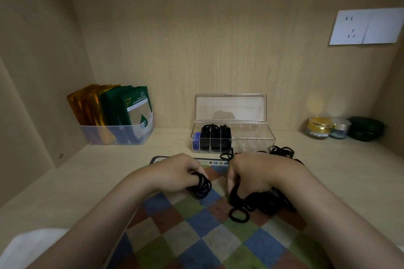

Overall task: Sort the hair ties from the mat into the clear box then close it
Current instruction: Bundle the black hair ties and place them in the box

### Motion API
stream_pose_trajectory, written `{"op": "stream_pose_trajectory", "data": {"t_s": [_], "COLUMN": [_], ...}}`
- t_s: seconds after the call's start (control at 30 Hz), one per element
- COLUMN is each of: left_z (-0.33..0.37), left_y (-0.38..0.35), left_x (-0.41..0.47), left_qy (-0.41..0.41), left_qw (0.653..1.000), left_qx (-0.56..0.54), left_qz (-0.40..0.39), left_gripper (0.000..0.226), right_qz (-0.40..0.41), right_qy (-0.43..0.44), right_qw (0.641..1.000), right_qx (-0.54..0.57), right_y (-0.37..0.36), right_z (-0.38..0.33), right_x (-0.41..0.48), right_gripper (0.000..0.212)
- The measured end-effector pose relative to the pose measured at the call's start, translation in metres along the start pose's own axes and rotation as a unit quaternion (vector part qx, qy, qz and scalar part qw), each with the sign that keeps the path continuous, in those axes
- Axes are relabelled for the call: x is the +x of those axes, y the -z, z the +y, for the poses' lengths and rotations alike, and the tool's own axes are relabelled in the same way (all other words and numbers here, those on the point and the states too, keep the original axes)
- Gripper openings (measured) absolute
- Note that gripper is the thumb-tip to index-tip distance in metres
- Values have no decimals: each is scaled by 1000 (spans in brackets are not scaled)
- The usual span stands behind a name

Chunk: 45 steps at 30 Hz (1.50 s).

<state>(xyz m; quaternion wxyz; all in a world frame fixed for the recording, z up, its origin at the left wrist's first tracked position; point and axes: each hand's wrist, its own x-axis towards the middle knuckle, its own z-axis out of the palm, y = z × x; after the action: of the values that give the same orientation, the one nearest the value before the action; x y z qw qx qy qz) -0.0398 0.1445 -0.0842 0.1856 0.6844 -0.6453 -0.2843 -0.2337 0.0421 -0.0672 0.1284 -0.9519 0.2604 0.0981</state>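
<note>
Over the checked mat (218, 244), in front of the clear box (251, 137): left hand (175, 172) closed on a stack of black ties (202, 185); right hand (253, 179) clamped in the loose pile (262, 203). Gathering step. Lid (230, 107) up, left compartments filled; next, carry bundle to an empty one

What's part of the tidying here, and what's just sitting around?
Part of the job:
black hair ties on the checked mat
stack of ties in the left hand
right hand
clear box, lid open

Just lying about:
tub of packets
small jars
wall socket
</note>
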Motion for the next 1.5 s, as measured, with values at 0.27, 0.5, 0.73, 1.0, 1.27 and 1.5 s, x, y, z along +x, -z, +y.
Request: {"op": "stream_pose_trajectory", "data": {"t_s": [0.27,0.5,0.73,1.0,1.27,1.5], "left_z": [8,22,10,-1,-8,-7], "left_y": [-3,-13,-19,-8,-11,-15], "left_x": [40,69,79,72,69,68], "left_qy": [-8,-29,-34,-31,-96,-109], "left_qw": [990,974,965,902,962,965], "left_qx": [-66,-157,-230,-429,-249,-214], "left_qz": [125,158,123,-35,59,105], "left_gripper": [12,26,29,36,32,30], "right_qz": [98,174,240,298,341,257], "right_qy": [33,-9,-79,-118,-76,-40], "right_qw": [965,874,865,873,882,873], "right_qx": [240,453,434,368,318,413], "right_y": [4,3,-9,-17,-21,-15], "right_z": [24,25,26,23,22,23], "right_x": [5,15,34,52,54,42], "right_gripper": [27,24,16,12,10,15]}}
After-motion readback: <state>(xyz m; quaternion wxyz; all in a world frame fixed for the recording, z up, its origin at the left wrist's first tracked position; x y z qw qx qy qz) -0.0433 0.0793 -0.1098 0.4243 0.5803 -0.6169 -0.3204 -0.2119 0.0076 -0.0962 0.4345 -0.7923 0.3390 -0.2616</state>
